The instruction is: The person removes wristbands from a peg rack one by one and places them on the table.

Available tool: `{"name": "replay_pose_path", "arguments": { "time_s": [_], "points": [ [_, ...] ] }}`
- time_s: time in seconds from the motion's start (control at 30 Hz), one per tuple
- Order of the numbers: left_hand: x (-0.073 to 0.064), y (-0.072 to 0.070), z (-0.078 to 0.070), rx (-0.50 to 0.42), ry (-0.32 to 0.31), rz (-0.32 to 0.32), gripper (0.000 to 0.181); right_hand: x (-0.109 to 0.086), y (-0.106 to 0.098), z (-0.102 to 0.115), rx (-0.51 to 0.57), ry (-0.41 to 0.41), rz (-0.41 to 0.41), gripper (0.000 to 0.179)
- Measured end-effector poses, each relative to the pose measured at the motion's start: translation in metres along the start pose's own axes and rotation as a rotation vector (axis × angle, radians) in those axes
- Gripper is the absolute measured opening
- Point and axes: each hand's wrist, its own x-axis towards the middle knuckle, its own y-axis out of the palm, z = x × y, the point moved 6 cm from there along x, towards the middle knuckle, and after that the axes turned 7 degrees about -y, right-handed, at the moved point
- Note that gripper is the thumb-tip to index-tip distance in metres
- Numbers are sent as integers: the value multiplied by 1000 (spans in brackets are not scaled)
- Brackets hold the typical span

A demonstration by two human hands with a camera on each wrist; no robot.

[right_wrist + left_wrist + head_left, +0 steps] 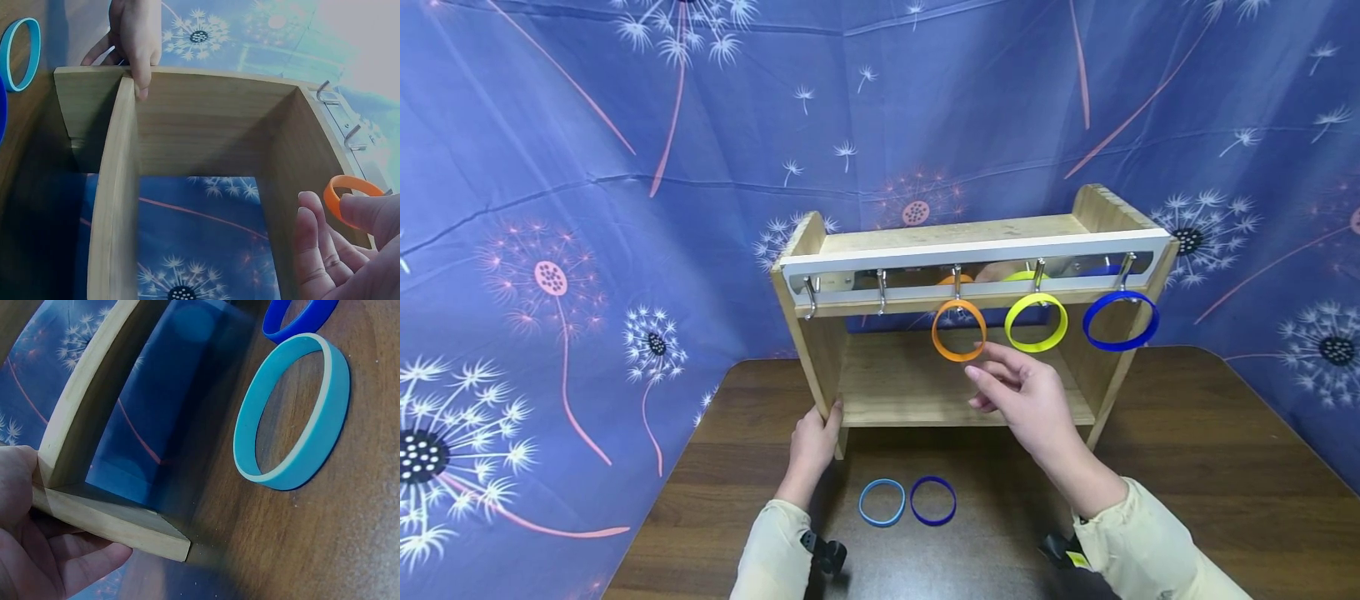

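My left hand (812, 446) grips the lower left side of a small wooden shelf (917, 383), thumb against the panel edge and fingers outside. A white rail (850, 267) with metal hooks runs across its front. An orange wristband (937, 333) hangs from the middle hook. Beside its lower right edge is my right hand (1030, 396), with index fingertip right at the band and thumb just below. In the right wrist view the thumb overlaps the orange wristband (354, 181) and the fingers are spread loosely. A yellow wristband (1060, 329) and a blue wristband (1152, 325) hang further right.
Two hooks on the left, including the end hook (810, 298), hold no band. A light blue wristband (882, 523) and a dark blue wristband (933, 522) lie on the brown table (715, 492) before the shelf. A patterned blue cloth (737, 117) hangs behind.
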Motion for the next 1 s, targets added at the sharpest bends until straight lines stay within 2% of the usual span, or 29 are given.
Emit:
{"name": "replay_pose_path", "arguments": {
  "time_s": [0.7, 1.0],
  "points": [
    [0, -1, -1, 5, -21, -1, 36, 3, 3, 7, 52, -100, -31, 31],
    [-1, -1, -2, 8, -17, 1, 35, 3, 1, 11, 89, -122, -73, 24]
  ]
}}
